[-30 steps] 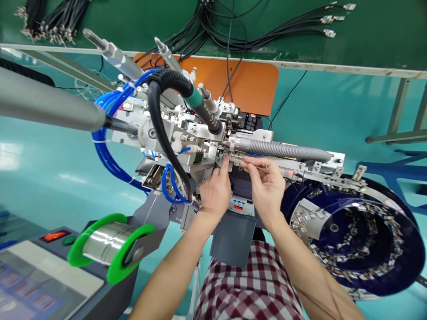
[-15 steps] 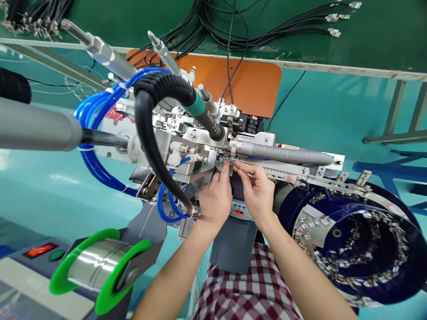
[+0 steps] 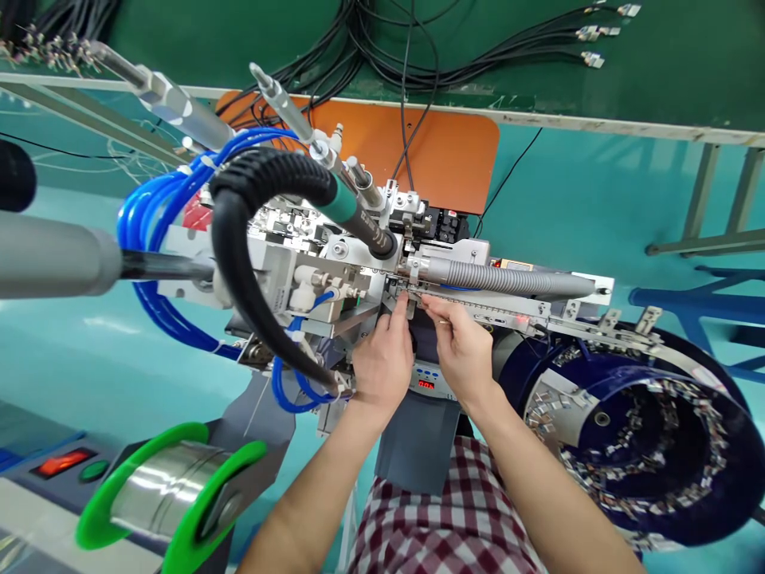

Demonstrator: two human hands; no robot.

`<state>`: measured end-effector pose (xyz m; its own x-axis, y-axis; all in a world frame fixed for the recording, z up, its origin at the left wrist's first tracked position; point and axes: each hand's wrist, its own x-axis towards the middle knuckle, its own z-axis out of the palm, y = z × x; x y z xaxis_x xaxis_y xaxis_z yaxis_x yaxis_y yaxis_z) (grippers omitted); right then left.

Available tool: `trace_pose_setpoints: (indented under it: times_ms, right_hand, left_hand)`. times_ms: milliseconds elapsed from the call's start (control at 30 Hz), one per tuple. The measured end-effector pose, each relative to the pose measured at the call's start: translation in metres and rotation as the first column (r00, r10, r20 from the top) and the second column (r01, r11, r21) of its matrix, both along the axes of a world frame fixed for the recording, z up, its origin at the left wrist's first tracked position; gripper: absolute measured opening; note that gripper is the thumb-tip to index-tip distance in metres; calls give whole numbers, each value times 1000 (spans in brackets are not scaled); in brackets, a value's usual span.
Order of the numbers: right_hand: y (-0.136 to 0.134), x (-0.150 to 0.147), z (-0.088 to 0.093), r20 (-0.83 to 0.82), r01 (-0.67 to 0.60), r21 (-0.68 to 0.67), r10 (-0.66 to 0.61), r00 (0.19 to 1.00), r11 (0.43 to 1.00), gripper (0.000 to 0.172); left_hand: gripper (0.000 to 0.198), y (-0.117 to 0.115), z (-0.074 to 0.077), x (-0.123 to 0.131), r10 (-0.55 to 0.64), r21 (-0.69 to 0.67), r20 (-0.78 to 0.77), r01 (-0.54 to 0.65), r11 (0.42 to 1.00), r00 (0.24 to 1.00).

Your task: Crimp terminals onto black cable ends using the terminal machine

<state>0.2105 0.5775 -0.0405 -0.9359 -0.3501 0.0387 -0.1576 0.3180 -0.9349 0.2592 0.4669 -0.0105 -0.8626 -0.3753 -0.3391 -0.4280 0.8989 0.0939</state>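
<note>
Looks mid-job from my end: my left hand [image 3: 383, 355] has its index finger out at the machine end of the metal rail [image 3: 505, 309], and my right hand [image 3: 464, 344] is pinched up just beside it. Can't tell if either one's gripping anything, it's too small there. Black cables [image 3: 508, 60] with metal ends lie on the tabletop [image 3: 687, 68], no clue if they're done. Plenty of small parts [image 3: 714, 430] left in the bowl [image 3: 744, 470], so I'd guess more to go.

Grey hose [image 3: 502, 277] bars passage beyond the rail [image 3: 508, 303]; black cable [image 3: 227, 239] blocks its left; overhead lies open.
</note>
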Motion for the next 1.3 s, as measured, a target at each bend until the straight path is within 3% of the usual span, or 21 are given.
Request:
trace_pose_setpoints:
  times_ms: [733,1300]
  right_hand:
    - [2,-3,-4,-81,40,-40,-43,996,998,17]
    - [1,-3,-4,-87,25,-58,-30,996,998,20]
  left_hand:
    - [48,2,-2,-3,-49,-75,29,52,996,998]
    - [48,-1,-5,3,-3,-23,-40,2,1000,999]
